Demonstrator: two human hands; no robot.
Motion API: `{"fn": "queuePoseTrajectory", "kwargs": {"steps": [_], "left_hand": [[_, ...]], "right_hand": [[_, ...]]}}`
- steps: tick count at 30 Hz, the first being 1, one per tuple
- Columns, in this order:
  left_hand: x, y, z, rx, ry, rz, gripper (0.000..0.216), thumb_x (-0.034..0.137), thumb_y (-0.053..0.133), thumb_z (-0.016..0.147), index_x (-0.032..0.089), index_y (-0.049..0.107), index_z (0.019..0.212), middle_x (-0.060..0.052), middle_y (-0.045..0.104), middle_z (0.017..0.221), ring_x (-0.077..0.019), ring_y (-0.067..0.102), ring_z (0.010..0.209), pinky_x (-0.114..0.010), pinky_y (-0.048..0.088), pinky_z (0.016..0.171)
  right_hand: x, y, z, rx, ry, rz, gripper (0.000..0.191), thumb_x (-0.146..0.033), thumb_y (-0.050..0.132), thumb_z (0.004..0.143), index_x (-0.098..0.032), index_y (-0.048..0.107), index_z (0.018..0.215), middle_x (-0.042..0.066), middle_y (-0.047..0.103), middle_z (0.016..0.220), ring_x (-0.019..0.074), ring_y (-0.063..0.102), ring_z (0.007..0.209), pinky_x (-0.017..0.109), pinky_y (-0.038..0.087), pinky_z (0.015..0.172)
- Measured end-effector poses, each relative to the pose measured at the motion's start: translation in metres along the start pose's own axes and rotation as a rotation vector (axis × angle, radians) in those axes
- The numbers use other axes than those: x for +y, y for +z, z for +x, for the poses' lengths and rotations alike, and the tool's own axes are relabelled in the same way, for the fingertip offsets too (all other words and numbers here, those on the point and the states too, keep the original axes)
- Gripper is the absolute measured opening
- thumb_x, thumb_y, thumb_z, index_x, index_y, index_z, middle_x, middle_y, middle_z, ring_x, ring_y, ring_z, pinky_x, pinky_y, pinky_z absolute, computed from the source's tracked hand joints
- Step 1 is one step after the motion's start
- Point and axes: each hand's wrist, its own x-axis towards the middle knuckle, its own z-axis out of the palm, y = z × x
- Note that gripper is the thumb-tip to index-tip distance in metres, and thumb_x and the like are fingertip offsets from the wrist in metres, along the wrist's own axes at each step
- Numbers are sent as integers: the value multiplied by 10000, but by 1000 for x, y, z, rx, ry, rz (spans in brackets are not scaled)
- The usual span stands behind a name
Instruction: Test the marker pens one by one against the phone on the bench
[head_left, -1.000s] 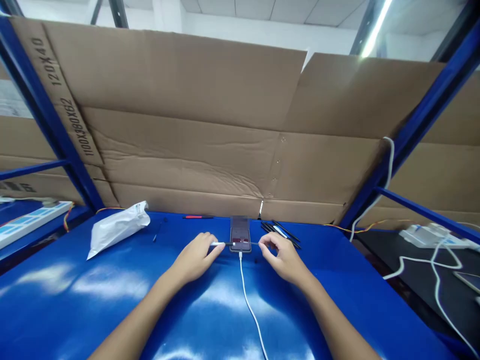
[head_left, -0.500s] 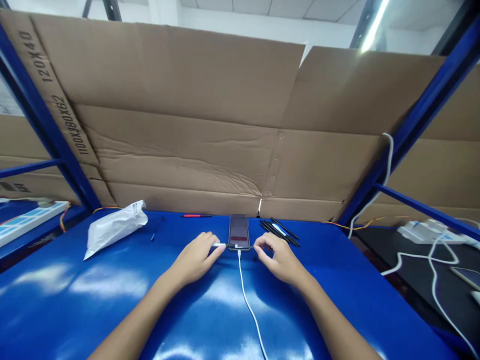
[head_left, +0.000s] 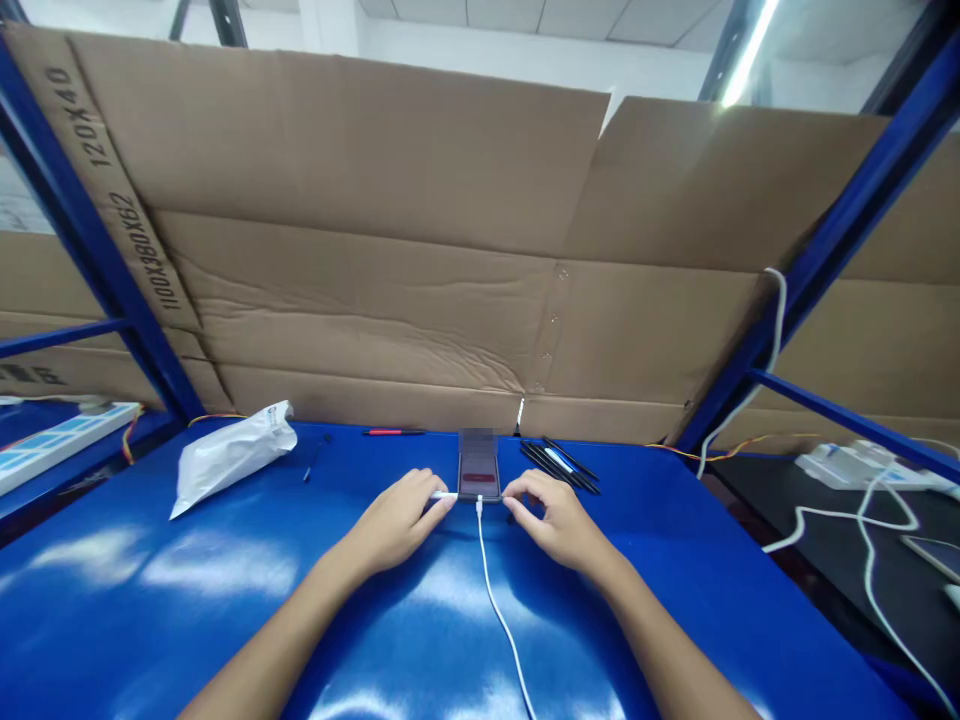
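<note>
Two bare hands in close on the phone [head_left: 478, 465], one each side of its lower edge. Left hand [head_left: 405, 518]: grip clamped on a white pen barrel [head_left: 444, 495], thumb and fingers pinching it, end pointing at the phone's lower left corner. Right hand [head_left: 553, 512]: thumb and fingertips bunched near the lower right corner, can't tell if that grip has anything thin in it. White cable [head_left: 496, 605] meets the phone's bottom edge, runs down the blue bench [head_left: 225, 630] between the forearms. Black pens [head_left: 555, 468] in a loose pile just beyond the right hand. Farther out: red pen [head_left: 394, 432] near the back edge, crumpled white bag [head_left: 234, 452] on the left, cardboard sheet [head_left: 375, 290] standing behind everything, blue posts [head_left: 814, 250] flanking it.
</note>
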Motion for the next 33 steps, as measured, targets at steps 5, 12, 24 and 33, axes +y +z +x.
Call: {"fn": "queuePoseTrajectory", "kwargs": {"steps": [5,12,24,33], "left_hand": [[6,11,-2,-85,113,-36,367,338,276,1119,245,626,1183,-72,669,1097,-250,597,1007,-380,473,922],[9,13,-1,-34,69,-65,353,337,267,1122,238,600,1180,-71,675,1106,-248,599,1009,-382,480,919],[6,13,-1,-16,111,-82,333,320,310,1118,220,605,1238,-78,680,1131,-239,609,1033,-374,503,937],[2,16,0,-1,128,-80,335,327,327,1118,224,618,1249,-68,703,1154,-228,638,1054,-355,518,956]], "right_hand": [[0,14,-3,-55,33,67,195,-270,616,996,-232,726,1152,65,767,1009,220,703,898,340,535,816],[-1,6,-4,-45,58,36,251,-305,706,948,-236,714,1189,60,767,1051,219,694,889,347,531,806],[-1,2,-2,-4,6,-22,168,-268,612,1011,-213,724,897,33,748,878,200,665,837,320,485,783],[-2,2,-2,0,-4,-22,149,-257,610,1013,-218,728,932,35,756,913,205,665,868,331,489,814]]}}
